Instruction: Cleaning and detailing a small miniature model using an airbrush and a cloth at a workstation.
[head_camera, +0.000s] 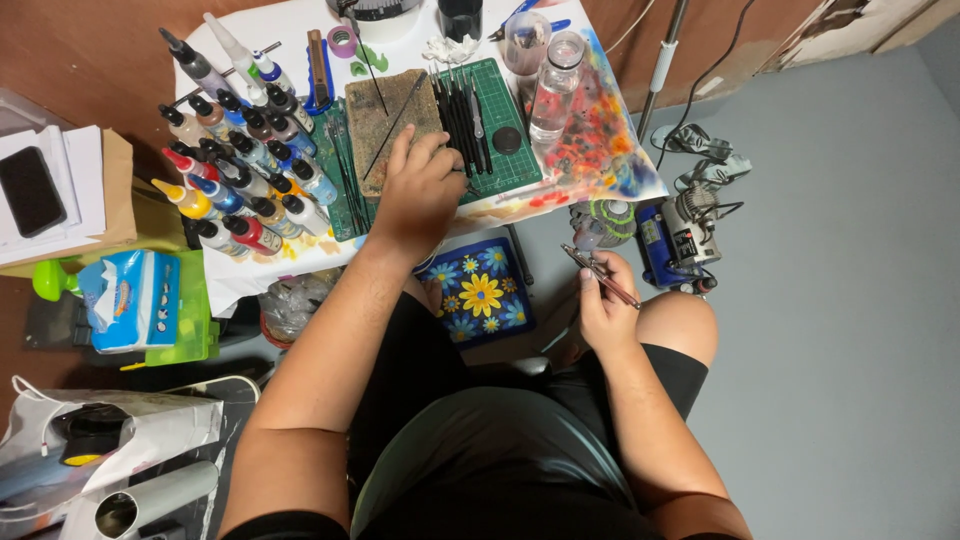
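Observation:
My left hand (418, 190) reaches onto the small white table (300, 30), fingers curled down over the green cutting mat (505, 105), beside a worn brown pad (385, 120) and a row of dark brushes and tools (458, 115). Whether it grips anything is hidden under the fingers. My right hand (603, 305) rests over my right knee, shut on a slim airbrush (600, 275) that points up and left.
Many paint dropper bottles (240, 170) crowd the table's left side. A clear bottle (555, 90) and cup (525, 40) stand on paint-stained paper at right. A small compressor (680, 235) sits on the grey floor. A blue flowered box (480, 290) lies below the table. A tissue pack (130, 300) is left.

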